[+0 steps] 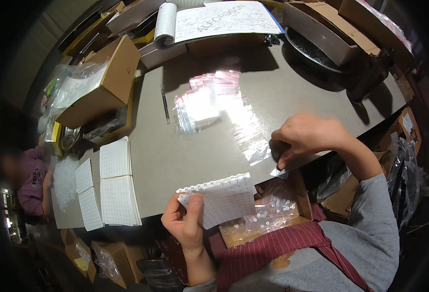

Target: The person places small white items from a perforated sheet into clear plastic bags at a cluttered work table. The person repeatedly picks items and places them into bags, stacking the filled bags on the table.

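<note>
My left hand [186,219], below the table's front edge, holds a sheet of white printed labels [224,197] between thumb and fingers. The sheet is bent, and its upper left edge is scalloped. My right hand [304,134], partly blurred, is curled above the front edge of the table. Its thumb is against a small clear plastic bag [278,173]; the other fingertips are partly hidden. Just left of that hand, a row of clear bags [251,141] overlaps on the table. Farther back lies a fanned pile of small bags with red top strips [209,95].
Stacked label sheets [117,185] lie at left, near a heap of clear bags [65,182] and a person [32,177]. A pen [165,104] lies mid-table. Cardboard boxes [102,80], a notepad [219,22] and a dark round tray [316,53] line the back. A box [302,204] holds bagged small white pieces.
</note>
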Demonstrator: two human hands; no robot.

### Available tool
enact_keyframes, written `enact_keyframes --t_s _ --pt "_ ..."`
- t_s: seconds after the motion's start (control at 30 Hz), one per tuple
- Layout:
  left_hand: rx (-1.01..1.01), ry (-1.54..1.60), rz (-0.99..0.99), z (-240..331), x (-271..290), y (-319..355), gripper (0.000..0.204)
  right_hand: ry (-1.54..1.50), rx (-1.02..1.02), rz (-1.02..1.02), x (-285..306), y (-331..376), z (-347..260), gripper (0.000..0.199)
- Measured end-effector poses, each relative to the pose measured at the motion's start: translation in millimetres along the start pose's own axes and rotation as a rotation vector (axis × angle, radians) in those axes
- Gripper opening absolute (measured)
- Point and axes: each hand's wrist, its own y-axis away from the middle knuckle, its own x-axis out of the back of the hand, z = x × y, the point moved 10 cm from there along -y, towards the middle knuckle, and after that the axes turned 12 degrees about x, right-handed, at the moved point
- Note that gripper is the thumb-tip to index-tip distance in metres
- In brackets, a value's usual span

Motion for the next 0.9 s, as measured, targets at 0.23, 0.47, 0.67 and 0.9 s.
enact_keyframes --t_s 0.23,0.47,0.67,0.9 --pt "-0.004 0.032 0.022 1.6 7.2 -0.1 0.014 -0.253 -0.017 0.283 24.3 -5.1 7.4 0.032" --pt "-0.017 0.088 0.044 -0.4 8.1 -3.8 0.01 -0.391 0.16 0.325 15.6 -25.6 -0.5 0.018" --pt "-0.014 0.093 0.049 -0.2 10.2 -4.4 0.01 -0.052 0.144 0.383 1.7 -34.5 -18.6 0.019" --pt "-0.04 0.121 0.103 -0.4 18.7 -2.8 0.006 -0.004 0.071 0.424 -1.6 -10.8 12.4 0.043"
